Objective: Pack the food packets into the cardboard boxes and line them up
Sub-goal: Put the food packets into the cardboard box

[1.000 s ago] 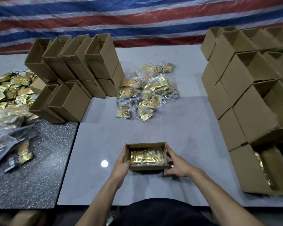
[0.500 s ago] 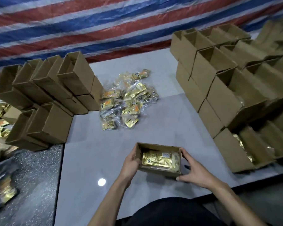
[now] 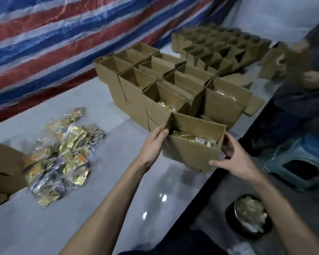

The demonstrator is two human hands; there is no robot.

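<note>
Fingers [image 3: 161, 132] of the left hand [image 3: 152, 146] curl round the left end of a cardboard box [image 3: 190, 155], thumb up at the top corner. 2-handed hold.

Far left of those fingers: brown cardboard [image 3: 2, 162], cut off by the frame edge.

Nearer, but well apart from the left fingers: loose pile of food packets [image 3: 63, 153], gold and orange in clear wrap, lying on the grey table [image 3: 44, 227].

Between the 2 sets of fingers: the held box, open top tilted toward the camera, gold packets [image 3: 193, 139] lying inside. Cannot tell whether its base touches the table.

Just beyond the fingers: block of open boxes [image 3: 145, 92], side by side and touching; gold shows in the nearest ones. The held box sits just beside the nearest one. Further beyond, a second group of boxes [image 3: 219, 50], blurred. Striped red, white and blue tarp [image 3: 53, 34] behind.

The right hand [image 3: 235, 160] grips the right end of the box, fingers wrapped round it, thumb laid across the front face near the lower corner.

Right of the right fingers: blue stool [image 3: 298, 162] on the floor. Below them: dark bowl [image 3: 249, 216], pale contents, blurred. Up and right: another person [image 3: 302, 80], blurred.
</note>
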